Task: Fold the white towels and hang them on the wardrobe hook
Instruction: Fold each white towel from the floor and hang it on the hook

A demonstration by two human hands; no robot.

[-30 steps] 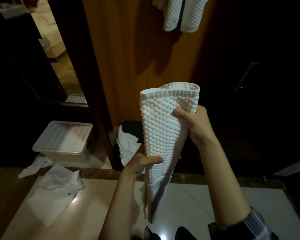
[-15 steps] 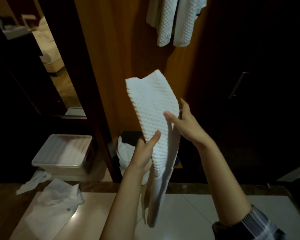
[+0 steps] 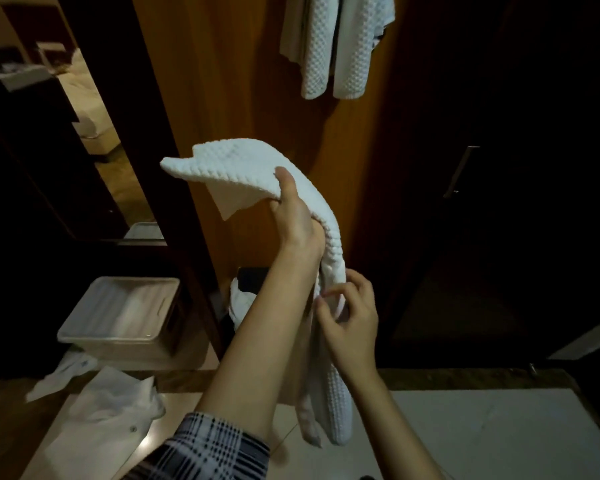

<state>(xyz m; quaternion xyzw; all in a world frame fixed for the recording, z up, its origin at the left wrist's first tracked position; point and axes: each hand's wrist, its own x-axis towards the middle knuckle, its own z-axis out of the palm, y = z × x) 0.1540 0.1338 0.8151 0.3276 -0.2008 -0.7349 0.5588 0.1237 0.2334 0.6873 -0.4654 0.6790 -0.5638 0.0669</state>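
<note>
Towel (image 3: 243, 164): I see my left hand (image 3: 297, 216) gripping its upper part, my right hand (image 3: 349, 315) pinching its lower edge; the hook is cut off above the hung towels (image 3: 333, 46). Room: dim wooden wardrobe (image 3: 243, 81), pale floor tiles (image 3: 482, 427).

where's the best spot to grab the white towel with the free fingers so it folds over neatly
Probably the loose lower end of the white towel, which hangs straight down below both hands. The left hand already holds the upper bend and the right hand pinches the middle edge, so slide the right hand down from the right side and pinch both hanging layers together.
</note>
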